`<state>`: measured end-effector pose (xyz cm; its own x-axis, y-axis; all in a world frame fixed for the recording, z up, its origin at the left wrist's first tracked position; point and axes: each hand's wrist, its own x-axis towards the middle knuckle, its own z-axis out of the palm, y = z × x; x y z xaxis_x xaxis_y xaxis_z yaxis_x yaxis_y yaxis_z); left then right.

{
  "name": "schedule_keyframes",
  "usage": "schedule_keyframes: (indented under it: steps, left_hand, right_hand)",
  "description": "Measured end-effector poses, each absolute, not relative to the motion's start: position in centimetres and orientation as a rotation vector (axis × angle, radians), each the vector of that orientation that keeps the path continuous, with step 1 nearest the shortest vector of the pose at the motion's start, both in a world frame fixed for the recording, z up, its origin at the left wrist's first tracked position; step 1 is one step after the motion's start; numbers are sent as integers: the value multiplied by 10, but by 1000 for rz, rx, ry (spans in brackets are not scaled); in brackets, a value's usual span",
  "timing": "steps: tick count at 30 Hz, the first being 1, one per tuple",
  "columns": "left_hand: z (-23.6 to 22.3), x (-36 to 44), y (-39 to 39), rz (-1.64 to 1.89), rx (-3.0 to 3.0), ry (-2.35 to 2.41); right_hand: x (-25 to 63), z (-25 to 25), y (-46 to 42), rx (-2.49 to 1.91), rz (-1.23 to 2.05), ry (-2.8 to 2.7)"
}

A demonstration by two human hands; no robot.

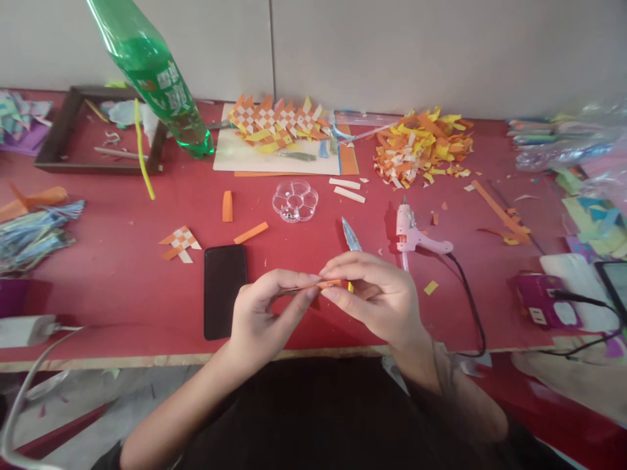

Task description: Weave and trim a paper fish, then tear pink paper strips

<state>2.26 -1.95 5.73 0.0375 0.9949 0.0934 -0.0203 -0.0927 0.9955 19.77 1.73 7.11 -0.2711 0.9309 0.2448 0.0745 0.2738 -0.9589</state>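
So both hands are up over the near edge of the red tabletop (304,326), pinching a small folded piece of orange paper with a yellow bit at one end (331,284) between them. The left hand (272,313) has its thumb and fingertips closed on one end, and the right hand (379,294) grips the other the same way, with the yellow bit poking out on that side. The black smartphone (225,292) lies flat just beside the left hand, and a woven orange-and-white checkered paper piece (181,243) sits beyond it to the left. Past the hands there's a clear plastic flower-shaped tray (295,201) with tiny bits in it, plus a pointed silvery-blue blade-like thing (351,235) partly hidden by the right hand. Over to the right is a pink hot glue gun (416,232), near a loose yellow paper rectangle (431,288).
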Motion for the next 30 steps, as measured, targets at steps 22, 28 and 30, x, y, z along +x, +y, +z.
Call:
schedule_keyframes:
  steps: [22, 28, 30]
  left_hand:
    - [54, 21, -19, 1248, 1506, 1212]
    - [56, 24, -18, 1212, 1363, 1209]
    - [58, 26, -15, 1176, 1179, 1220]
  right_hand:
    - [199, 75, 12, -1012, 1137, -1556]
    - [199, 71, 14, -1028, 1212, -1483]
    - [198, 69, 16, -1062, 1257, -1407]
